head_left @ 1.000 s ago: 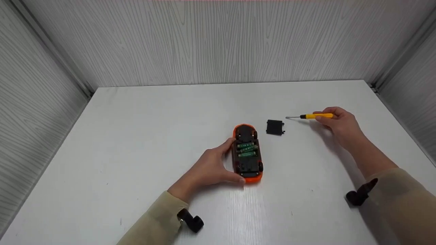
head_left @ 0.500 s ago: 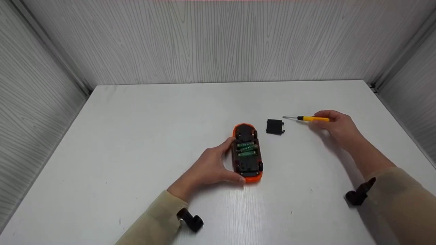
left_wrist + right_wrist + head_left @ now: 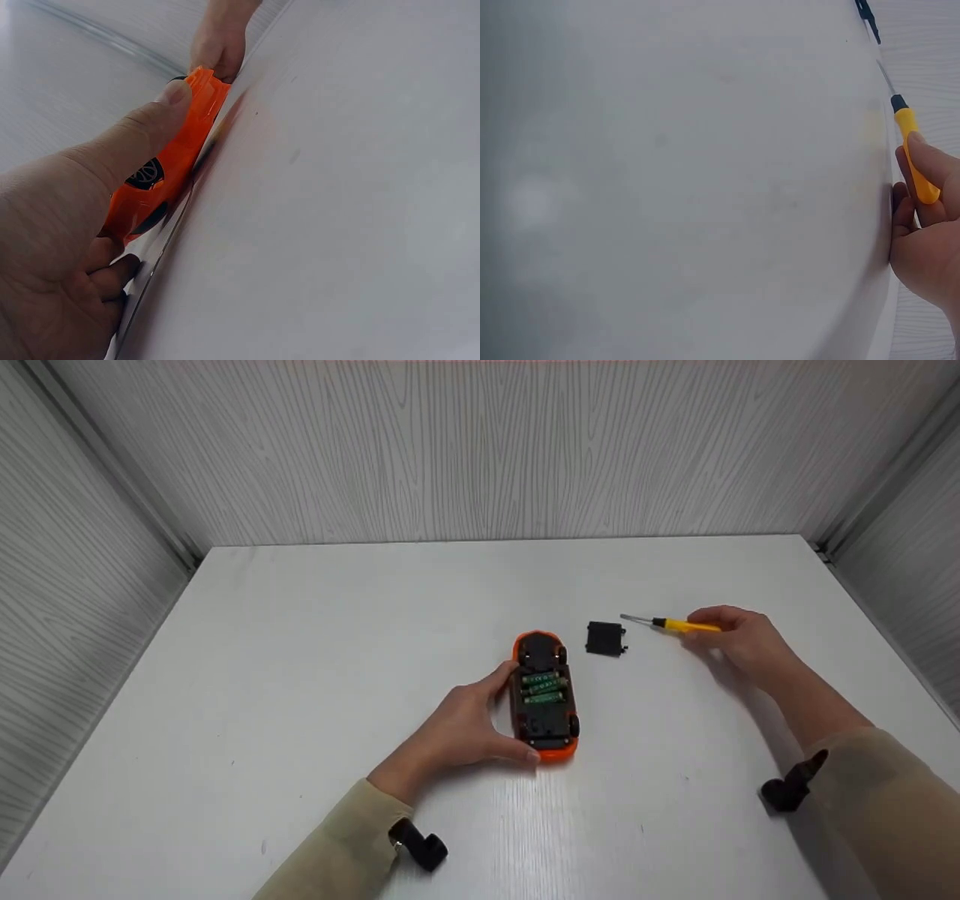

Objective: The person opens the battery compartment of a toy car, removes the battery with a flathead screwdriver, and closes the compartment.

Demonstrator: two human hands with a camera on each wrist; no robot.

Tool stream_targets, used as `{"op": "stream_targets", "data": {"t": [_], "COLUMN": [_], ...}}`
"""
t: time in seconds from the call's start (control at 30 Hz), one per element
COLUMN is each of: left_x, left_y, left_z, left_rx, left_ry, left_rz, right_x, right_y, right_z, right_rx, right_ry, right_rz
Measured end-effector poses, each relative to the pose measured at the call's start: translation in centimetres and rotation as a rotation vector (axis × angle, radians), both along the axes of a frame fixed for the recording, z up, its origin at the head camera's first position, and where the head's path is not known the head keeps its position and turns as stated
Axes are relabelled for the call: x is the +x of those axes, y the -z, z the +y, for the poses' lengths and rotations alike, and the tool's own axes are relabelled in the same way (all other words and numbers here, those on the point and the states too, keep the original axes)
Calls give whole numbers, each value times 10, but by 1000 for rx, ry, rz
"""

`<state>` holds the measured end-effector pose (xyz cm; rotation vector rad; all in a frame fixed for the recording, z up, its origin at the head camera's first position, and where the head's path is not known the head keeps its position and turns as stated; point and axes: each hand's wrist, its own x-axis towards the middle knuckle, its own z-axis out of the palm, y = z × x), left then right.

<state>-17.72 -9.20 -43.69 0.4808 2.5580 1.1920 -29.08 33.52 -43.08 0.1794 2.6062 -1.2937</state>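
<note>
On the desk (image 3: 300, 652), the left hand (image 3: 466, 727) grips an upturned orange toy car (image 3: 546, 724) showing 3 green batteries (image 3: 544, 688), while the right hand (image 3: 744, 645) pinches a yellow screwdriver (image 3: 671, 624) near a black cover (image 3: 604, 638).

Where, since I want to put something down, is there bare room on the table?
The white table is widest open left of the left hand. Another strip lies between the toy car and back panel, and a patch between the sleeves. It is crowded from the car past the black cover to the screwdriver in the right hand.
</note>
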Motion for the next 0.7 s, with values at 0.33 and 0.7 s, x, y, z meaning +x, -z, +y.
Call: {"op": "stream_targets", "data": {"t": [0.33, 0.7], "left_x": [0, 3], "left_y": [2, 3], "left_z": [1, -4], "left_rx": [2, 31], "left_ry": [2, -2], "left_rz": [-6, -4], "right_x": [3, 5], "right_y": [0, 1], "right_z": [0, -7], "right_rx": [21, 29], "right_ry": [-24, -76], "right_rz": [10, 32]}}
